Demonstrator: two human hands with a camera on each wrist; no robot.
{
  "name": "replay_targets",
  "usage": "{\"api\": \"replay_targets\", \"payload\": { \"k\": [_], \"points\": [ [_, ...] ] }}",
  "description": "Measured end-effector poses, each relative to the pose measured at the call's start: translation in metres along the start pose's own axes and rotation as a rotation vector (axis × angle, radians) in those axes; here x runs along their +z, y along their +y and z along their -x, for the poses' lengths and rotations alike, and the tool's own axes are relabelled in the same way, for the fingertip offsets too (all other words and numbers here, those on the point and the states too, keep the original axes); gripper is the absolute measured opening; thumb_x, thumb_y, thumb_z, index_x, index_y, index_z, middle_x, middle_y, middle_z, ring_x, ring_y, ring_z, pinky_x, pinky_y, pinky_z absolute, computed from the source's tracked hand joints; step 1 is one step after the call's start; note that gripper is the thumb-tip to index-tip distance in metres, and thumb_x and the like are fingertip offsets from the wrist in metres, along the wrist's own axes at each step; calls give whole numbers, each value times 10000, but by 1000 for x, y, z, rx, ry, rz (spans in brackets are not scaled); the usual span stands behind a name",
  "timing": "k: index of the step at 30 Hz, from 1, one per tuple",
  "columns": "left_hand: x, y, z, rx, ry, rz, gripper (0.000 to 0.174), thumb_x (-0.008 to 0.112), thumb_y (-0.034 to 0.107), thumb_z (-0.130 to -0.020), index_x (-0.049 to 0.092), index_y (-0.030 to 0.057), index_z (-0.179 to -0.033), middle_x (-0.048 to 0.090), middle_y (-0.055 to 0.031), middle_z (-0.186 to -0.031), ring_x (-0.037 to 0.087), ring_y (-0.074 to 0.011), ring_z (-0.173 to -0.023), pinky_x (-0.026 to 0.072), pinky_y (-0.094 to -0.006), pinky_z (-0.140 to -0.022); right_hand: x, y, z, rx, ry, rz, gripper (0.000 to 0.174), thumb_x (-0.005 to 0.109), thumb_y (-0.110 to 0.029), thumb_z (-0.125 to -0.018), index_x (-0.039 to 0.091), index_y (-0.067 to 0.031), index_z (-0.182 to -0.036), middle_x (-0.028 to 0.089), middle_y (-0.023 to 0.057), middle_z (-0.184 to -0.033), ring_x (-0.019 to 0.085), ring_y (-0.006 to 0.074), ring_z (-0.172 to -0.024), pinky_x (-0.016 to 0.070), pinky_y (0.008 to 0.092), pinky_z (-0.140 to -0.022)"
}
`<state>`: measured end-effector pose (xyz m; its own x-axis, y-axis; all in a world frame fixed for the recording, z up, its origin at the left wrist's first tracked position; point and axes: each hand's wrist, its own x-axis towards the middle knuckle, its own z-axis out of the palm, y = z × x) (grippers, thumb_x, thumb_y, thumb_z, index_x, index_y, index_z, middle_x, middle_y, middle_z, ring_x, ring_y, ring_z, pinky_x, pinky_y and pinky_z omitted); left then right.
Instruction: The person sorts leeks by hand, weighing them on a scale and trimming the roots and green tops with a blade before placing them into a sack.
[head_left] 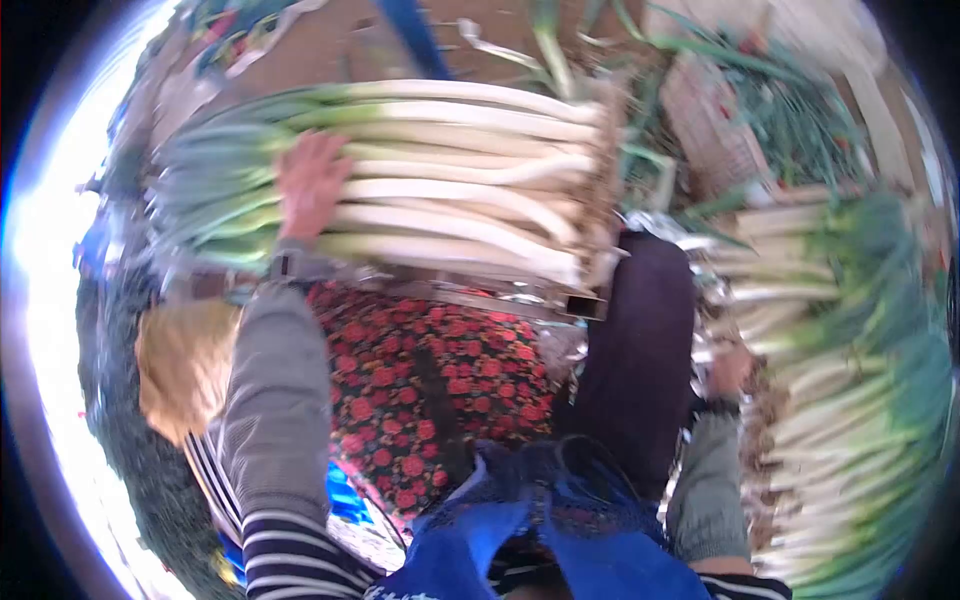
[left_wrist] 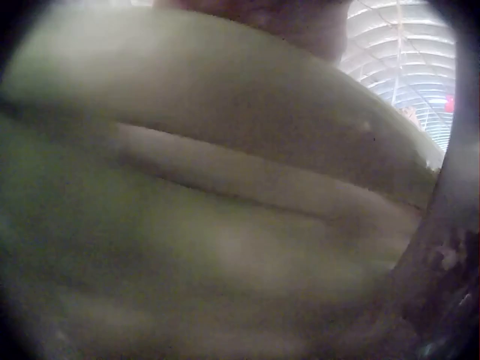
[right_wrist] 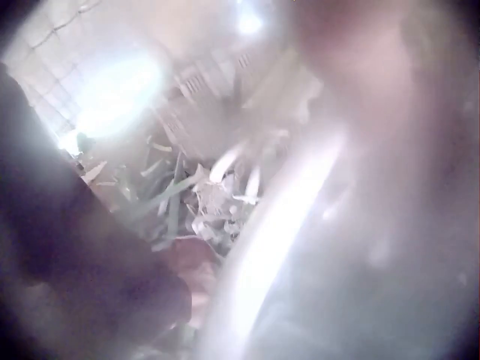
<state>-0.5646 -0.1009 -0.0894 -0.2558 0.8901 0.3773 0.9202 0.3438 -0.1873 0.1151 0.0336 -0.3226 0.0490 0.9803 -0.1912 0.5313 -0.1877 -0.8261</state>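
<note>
My left hand [head_left: 315, 180] lies on a stack of leeks [head_left: 450, 190], fingers extended across the stems where green turns to white. In the left wrist view, pale green leek stems [left_wrist: 247, 157] fill most of the frame, blurred and very close. Low at my right side, my right hand [head_left: 728, 370] is at the root ends of a second pile of leeks [head_left: 840, 400]. In the right wrist view, a bright white stem [right_wrist: 270, 247] runs up to the blurred fingers [right_wrist: 367, 75]; I cannot tell whether they grip it.
The stack lies in a metal-framed holder [head_left: 585, 305] across my lap, above a red-flowered cloth [head_left: 430, 380]. My dark-trousered knee [head_left: 645, 300] rises between stack and pile. Green trimmings and a cardboard piece [head_left: 715, 130] lie at the far right. A tan bundle [head_left: 185, 365] sits at left.
</note>
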Motion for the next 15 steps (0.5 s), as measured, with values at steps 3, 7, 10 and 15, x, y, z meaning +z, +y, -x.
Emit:
{"api": "replay_targets", "payload": {
  "k": [3,7,10,15],
  "points": [
    [-11,11,-3,-64,-27,67,380,505,429,-858,583,196,-1148,533,-57,-1226,396,-273,-1248,193,-576,-1048,-36,-48,-12,61,149,-124,172,468,-40,-854,559,-35,-1000,565,67,-889,536,149,-828,452,301,-716],
    [-12,19,-4,-115,-33,156,404,493,458,-863,587,166,-1127,538,-76,-1179,384,-284,-1251,174,-598,-1047,-95,-154,-53,-332,52,-725,220,375,-177,-960,407,-25,-804,440,42,-797,412,151,-738,394,298,-745],
    [-10,22,-2,-92,57,221,395,516,453,-853,601,144,-1083,537,-91,-1127,401,-302,-1219,167,-638,-1025,-99,-301,-41,-367,-7,-1048,253,390,-119,-942,281,-107,-714,271,4,-708,294,122,-645,335,269,-636],
    [-10,29,1,-78,202,227,362,568,425,-827,616,132,-1034,530,-101,-1092,402,-315,-1180,191,-685,-971,-9,-486,26,-698,-64,-962,260,402,-135,-947,279,-94,-722,280,8,-724,297,114,-628,315,266,-626]
  ]
}}
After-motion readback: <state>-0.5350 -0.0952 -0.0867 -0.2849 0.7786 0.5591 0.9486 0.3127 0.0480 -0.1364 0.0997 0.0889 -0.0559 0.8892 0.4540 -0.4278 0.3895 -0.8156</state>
